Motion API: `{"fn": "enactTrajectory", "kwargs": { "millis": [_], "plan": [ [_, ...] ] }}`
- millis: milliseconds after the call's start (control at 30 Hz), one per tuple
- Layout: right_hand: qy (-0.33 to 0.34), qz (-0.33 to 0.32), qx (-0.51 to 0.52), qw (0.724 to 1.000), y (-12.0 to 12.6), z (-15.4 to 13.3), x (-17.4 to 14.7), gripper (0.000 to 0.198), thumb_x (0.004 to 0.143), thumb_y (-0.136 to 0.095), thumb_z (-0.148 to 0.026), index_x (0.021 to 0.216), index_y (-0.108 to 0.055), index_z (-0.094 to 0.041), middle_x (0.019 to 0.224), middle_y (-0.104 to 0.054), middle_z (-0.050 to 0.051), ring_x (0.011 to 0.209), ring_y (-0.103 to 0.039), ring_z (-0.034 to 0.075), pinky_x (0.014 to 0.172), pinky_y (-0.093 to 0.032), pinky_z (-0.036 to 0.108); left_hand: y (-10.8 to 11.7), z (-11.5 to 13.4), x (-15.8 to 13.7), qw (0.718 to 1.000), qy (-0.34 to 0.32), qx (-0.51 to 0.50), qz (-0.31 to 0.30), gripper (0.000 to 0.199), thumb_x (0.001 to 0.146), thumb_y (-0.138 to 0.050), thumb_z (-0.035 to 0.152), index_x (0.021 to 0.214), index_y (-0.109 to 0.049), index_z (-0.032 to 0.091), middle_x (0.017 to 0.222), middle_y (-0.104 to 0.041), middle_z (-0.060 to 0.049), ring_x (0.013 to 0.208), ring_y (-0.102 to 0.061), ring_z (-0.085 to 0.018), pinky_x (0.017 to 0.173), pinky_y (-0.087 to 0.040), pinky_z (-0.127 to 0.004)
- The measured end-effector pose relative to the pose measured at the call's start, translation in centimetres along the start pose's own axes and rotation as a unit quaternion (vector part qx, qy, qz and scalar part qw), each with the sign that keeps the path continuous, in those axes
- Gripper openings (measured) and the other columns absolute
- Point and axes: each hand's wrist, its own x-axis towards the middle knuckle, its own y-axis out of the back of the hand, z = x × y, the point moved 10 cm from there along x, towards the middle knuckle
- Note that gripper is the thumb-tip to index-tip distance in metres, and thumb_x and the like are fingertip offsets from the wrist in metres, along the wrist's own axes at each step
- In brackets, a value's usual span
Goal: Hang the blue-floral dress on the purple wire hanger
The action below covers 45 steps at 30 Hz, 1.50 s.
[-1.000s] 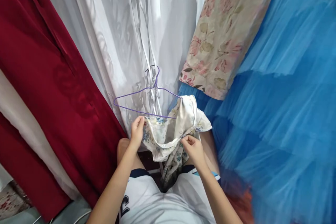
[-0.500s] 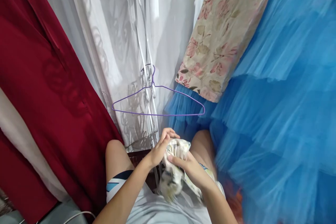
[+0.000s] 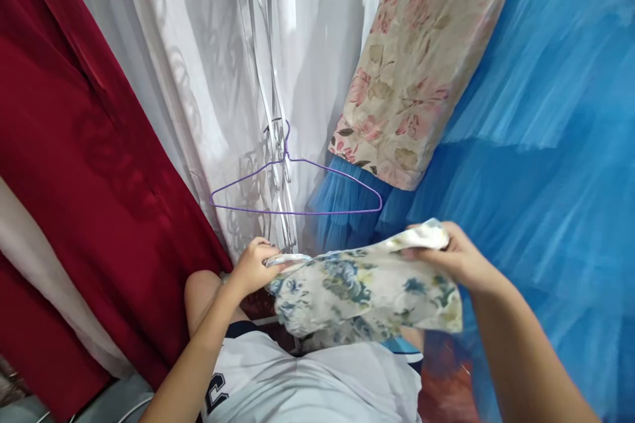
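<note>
A cream cloth with blue and yellow flowers point(image 3: 347, 291) is stretched sideways between my two hands, above my lap. Its exact kind of garment I cannot make out. My left hand point(image 3: 255, 266) is closed on its left top edge, thumb on top. At the other end, my right hand point(image 3: 459, 258) grips the upper right corner, where the edge folds over the fingers. The lower part of the cloth hangs loose in front of my white shirt. Just beyond it, a purple wire hanger point(image 3: 297, 213) hangs bare from white straps.
White straps point(image 3: 270, 86) run down in front of a white curtain point(image 3: 322, 33). Dark red fabric point(image 3: 99, 165) hangs on the left. To the right are a floral cream-and-pink fabric point(image 3: 397, 92) and a layered blue tulle skirt point(image 3: 536, 165).
My hands have moved apart, the right one farther to the right. The bunched cloth is now spread out between them. The hanger stays almost where it was.
</note>
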Motion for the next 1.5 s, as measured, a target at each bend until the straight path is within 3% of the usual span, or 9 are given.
{"fn": "enactTrajectory", "kwargs": {
  "millis": [167, 367, 567, 667, 833, 1000, 1133, 1333, 1500],
  "plan": [
    [0.061, 0.019, 0.026, 0.998, 0.5, -1.9, 8.7, 0.019, 0.065, -0.078, -0.028, 0.069, -0.072, -0.011, 0.064, -0.068, 0.003, 0.057, -0.060, 0.011, 0.055, -0.042, 0.026, 4.1, 0.1, -0.3, 0.999, 0.000, 0.008, 0.033, 0.034, 0.088, -0.055, 0.036, 0.060, -0.048, 0.020, 0.063, -0.044, -0.001, 0.075, -0.048, -0.018, 0.080, -0.042, -0.031],
    [-0.017, -0.142, 0.174, 0.974, -9.5, -2.8, 15.2, 0.019, 0.063, -0.081, -0.028, 0.071, -0.069, -0.015, 0.067, -0.070, 0.004, 0.062, -0.065, 0.019, 0.055, -0.052, 0.027, 7.4, -1.0, -1.8, 0.998, 0.049, 0.025, 0.041, 0.019, 0.091, -0.048, 0.033, 0.082, -0.060, 0.020, 0.077, -0.057, -0.002, 0.078, -0.053, -0.019, 0.075, -0.042, -0.029],
    [-0.134, -0.253, 0.209, 0.935, -14.4, -2.2, 13.5, 0.019, 0.070, -0.078, -0.021, 0.083, -0.072, -0.009, 0.075, -0.075, 0.012, 0.060, -0.069, 0.021, 0.057, -0.057, 0.030, 10.3, -7.6, -2.0, 0.984, 0.073, 0.154, 0.054, 0.017, 0.078, -0.046, 0.020, 0.077, -0.063, 0.020, 0.081, -0.063, -0.005, 0.084, -0.056, -0.022, 0.085, -0.043, -0.033],
    [-0.150, -0.270, 0.204, 0.929, -14.6, -2.5, 12.7, 0.016, 0.074, -0.076, -0.019, 0.085, -0.072, -0.008, 0.075, -0.076, 0.012, 0.059, -0.070, 0.020, 0.055, -0.058, 0.028, 11.4, -10.8, -0.3, 0.990, 0.094, 0.100, 0.038, 0.018, 0.074, -0.046, 0.019, 0.075, -0.064, 0.019, 0.074, -0.063, -0.002, 0.076, -0.057, -0.021, 0.075, -0.044, -0.030],
    [-0.155, -0.305, 0.187, 0.921, -15.1, -2.9, 12.3, 0.016, 0.080, -0.070, -0.015, 0.096, -0.070, -0.011, 0.081, -0.077, 0.010, 0.063, -0.073, 0.020, 0.058, -0.060, 0.026, 16.9, -12.6, 4.5, 0.985, 0.099, 0.036, 0.135, 0.024, 0.064, -0.044, 0.016, 0.072, -0.067, 0.017, 0.072, -0.067, -0.002, 0.076, -0.060, -0.020, 0.075, -0.046, -0.029],
    [-0.177, -0.315, 0.201, 0.911, -16.4, -2.7, 11.5, 0.018, 0.085, -0.064, -0.016, 0.103, -0.067, -0.013, 0.085, -0.077, 0.010, 0.068, -0.074, 0.022, 0.061, -0.062, 0.029, 21.2, -13.5, 7.6, 0.965, 0.117, -0.011, 0.235, 0.033, 0.058, -0.039, 0.014, 0.078, -0.065, 0.015, 0.075, -0.069, -0.005, 0.069, -0.062, -0.018, 0.067, -0.049, -0.028],
    [-0.187, -0.308, 0.208, 0.909, -17.3, -2.3, 11.1, 0.023, 0.086, -0.061, -0.014, 0.109, -0.065, -0.013, 0.088, -0.077, 0.010, 0.070, -0.074, 0.022, 0.064, -0.063, 0.030, 22.8, -14.0, 5.3, 0.937, 0.133, -0.065, 0.315, 0.035, 0.061, -0.037, 0.014, 0.083, -0.065, 0.015, 0.081, -0.071, -0.006, 0.067, -0.065, -0.018, 0.063, -0.051, -0.028],
    [-0.171, -0.312, 0.198, 0.913, -17.4, -2.4, 11.5, 0.024, 0.084, -0.062, -0.013, 0.107, -0.068, -0.013, 0.089, -0.077, 0.011, 0.071, -0.074, 0.022, 0.065, -0.062, 0.029, 23.3, -10.7, 2.2, 0.924, 0.119, 0.226, 0.284, 0.031, 0.075, -0.047, 0.016, 0.089, -0.074, 0.023, 0.085, -0.074, -0.004, 0.079, -0.066, -0.023, 0.070, -0.045, -0.030],
    [-0.182, -0.300, 0.192, 0.916, -16.8, -2.7, 11.8, 0.029, 0.082, -0.063, -0.015, 0.110, -0.068, -0.014, 0.089, -0.077, 0.011, 0.074, -0.074, 0.024, 0.069, -0.061, 0.034, 25.9, -7.8, 4.8, 0.903, 0.083, 0.239, 0.348, 0.033, 0.079, -0.047, 0.013, 0.091, -0.074, 0.024, 0.103, -0.073, -0.004, 0.096, -0.064, -0.023, 0.079, -0.045, -0.030]
  ]
}}
